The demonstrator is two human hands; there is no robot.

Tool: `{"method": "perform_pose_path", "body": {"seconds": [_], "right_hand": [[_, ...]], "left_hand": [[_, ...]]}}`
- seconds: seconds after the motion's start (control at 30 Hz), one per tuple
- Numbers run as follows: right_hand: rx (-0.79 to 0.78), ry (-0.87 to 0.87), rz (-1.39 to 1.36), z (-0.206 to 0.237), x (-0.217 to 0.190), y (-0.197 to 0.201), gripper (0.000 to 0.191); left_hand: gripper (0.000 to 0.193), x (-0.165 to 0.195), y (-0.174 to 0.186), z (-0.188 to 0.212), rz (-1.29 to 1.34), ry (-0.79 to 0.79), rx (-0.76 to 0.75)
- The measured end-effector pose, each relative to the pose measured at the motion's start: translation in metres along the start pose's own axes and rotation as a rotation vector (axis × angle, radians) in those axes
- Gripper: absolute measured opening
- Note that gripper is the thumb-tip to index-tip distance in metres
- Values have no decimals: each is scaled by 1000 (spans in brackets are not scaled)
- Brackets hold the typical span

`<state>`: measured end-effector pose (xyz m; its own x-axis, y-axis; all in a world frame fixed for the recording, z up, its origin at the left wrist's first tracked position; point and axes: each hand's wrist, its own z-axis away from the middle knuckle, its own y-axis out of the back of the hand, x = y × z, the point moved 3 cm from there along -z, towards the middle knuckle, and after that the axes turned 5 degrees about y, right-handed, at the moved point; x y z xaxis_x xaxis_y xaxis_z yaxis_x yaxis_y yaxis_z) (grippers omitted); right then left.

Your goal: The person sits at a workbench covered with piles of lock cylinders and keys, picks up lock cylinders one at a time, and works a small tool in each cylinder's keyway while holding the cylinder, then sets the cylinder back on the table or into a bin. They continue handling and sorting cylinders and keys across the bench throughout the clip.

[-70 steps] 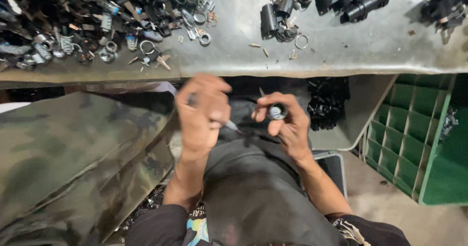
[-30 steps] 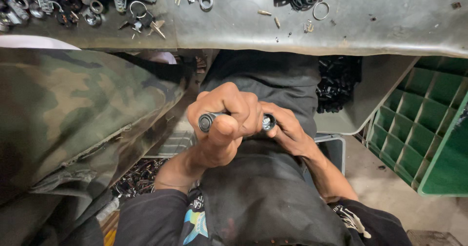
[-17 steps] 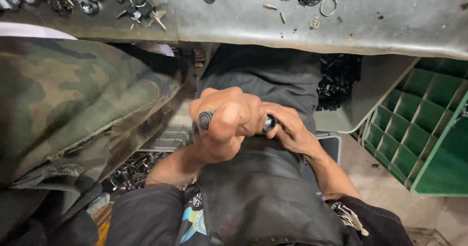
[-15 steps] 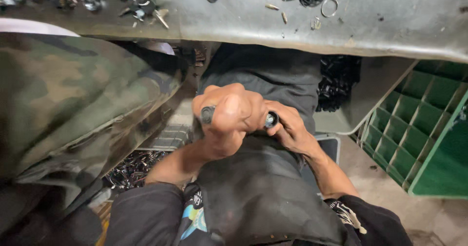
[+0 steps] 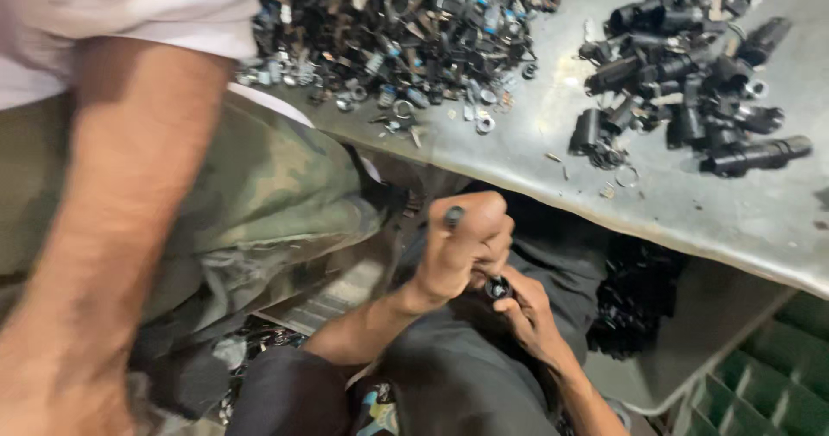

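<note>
At the far left, a co-worker's bare forearm (image 5: pixel 112 229) fills the near foreground, blurred, coming down from a white sleeve (image 5: pixel 112 13) and hiding much of that side. Behind it lie the co-worker's camouflage trousers (image 5: pixel 268 194), which reach to just beside the person's own hands. Above, on the grey worktop (image 5: pixel 708 211), a dense heap of small dark and silvery metal parts (image 5: pixel 389 30) spreads along the far edge, with a few loose rings and washers just in front of it.

In the middle, below the worktop's edge and over the person's dark-trousered lap, the left hand (image 5: pixel 458 250) is curled into a tight fist around a dark rod-shaped tool (image 5: pixel 453 218), whose rounded end sticks up out of the fist. Touching it from the right, the right hand (image 5: pixel 522 311) pinches a small dark round part (image 5: pixel 498 289) between fingers and thumb; the tool's lower end is hidden by the fist.

Further right on the worktop lies a second pile of larger black cylindrical parts (image 5: pixel 691 82), and a green crate (image 5: pixel 768 384) stands at the bottom right corner.
</note>
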<state>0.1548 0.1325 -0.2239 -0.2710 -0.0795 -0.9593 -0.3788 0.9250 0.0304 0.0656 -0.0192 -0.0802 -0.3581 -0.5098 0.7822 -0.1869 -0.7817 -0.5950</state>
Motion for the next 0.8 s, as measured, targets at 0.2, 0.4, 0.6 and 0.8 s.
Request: {"method": "perform_pose_path", "body": {"seconds": [0.2, 0.4, 0.6, 0.8], "right_hand": [[96, -51, -51, 9, -8, 16, 59], [156, -66, -289, 21, -9, 3, 65], [191, -75, -311, 41, -3, -1, 66], [180, -148, -328, 55, 8, -5, 66]], "left_hand": [[34, 23, -14, 22, 266, -134, -143], [43, 16, -16, 33, 264, -152, -184], [39, -10, -14, 31, 189, -185, -192], [36, -17, -10, 27, 108, -219, -204]]}}
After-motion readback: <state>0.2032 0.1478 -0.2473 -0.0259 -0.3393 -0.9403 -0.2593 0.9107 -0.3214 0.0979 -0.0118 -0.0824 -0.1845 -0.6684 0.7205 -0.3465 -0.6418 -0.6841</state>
